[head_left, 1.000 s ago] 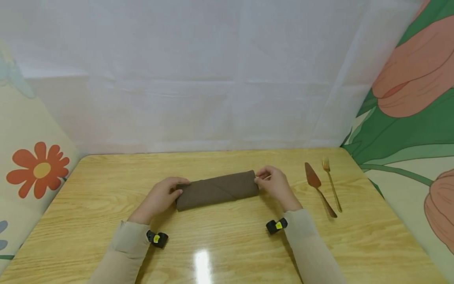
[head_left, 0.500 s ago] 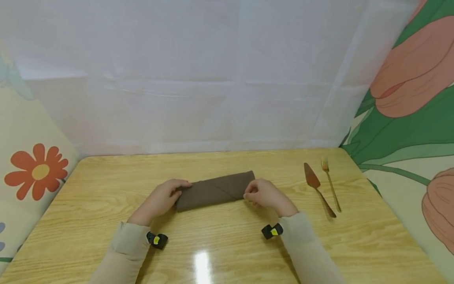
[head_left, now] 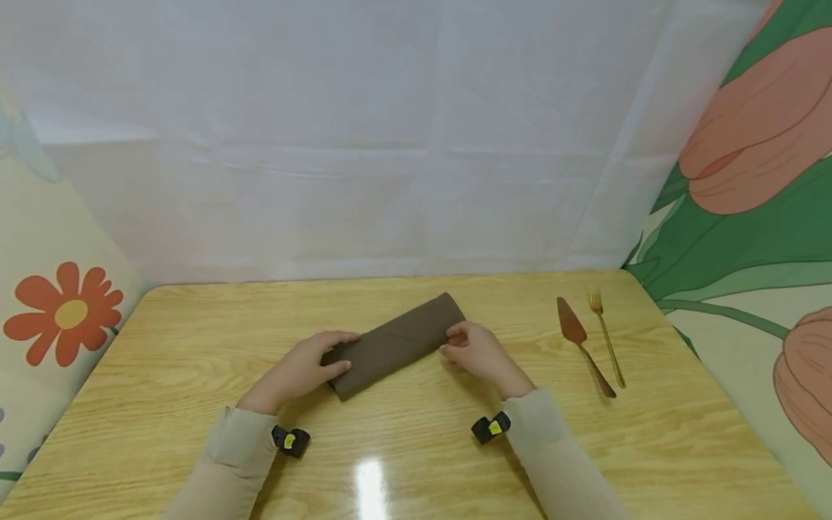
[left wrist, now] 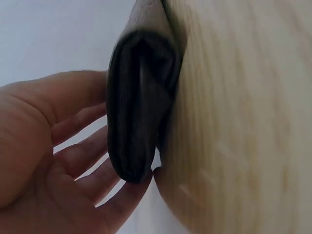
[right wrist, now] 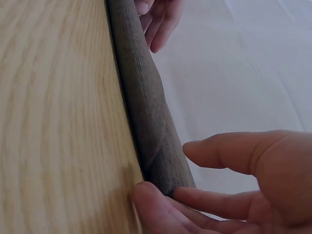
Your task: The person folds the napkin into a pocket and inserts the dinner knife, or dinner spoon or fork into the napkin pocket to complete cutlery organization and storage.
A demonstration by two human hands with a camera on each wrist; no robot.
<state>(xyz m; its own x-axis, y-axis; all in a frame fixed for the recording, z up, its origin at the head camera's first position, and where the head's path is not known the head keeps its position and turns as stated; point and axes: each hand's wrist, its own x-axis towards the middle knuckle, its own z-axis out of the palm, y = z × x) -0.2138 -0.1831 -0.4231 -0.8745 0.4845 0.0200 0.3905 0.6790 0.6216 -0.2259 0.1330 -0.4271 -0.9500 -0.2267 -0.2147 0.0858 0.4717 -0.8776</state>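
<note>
A dark brown cloth napkin [head_left: 396, 341], rolled into a flat strip, lies slantwise on the table with its right end farther back. My left hand [head_left: 304, 370] grips its left end, thumb on top and fingers at the far edge. The left wrist view shows the layered open end of the napkin [left wrist: 139, 107] beside the left hand [left wrist: 53, 151]. My right hand [head_left: 482, 355] touches the near edge close to the right end. In the right wrist view, the right hand [right wrist: 243, 180] has its fingers loosely bent against the napkin [right wrist: 151, 112], a diagonal fold line showing there.
To the right lie a copper-coloured cake server [head_left: 573, 328] and a gold fork [head_left: 606, 336], side by side on the wooden table [head_left: 416, 448]. A white cloth [head_left: 364, 144] hangs behind the table's back edge. Flower-printed panels [head_left: 760, 260] stand at both sides.
The napkin has turned, its right end swinging away and its left end coming slightly nearer. My right hand has moved left from the end to the near edge; the left keeps hold.
</note>
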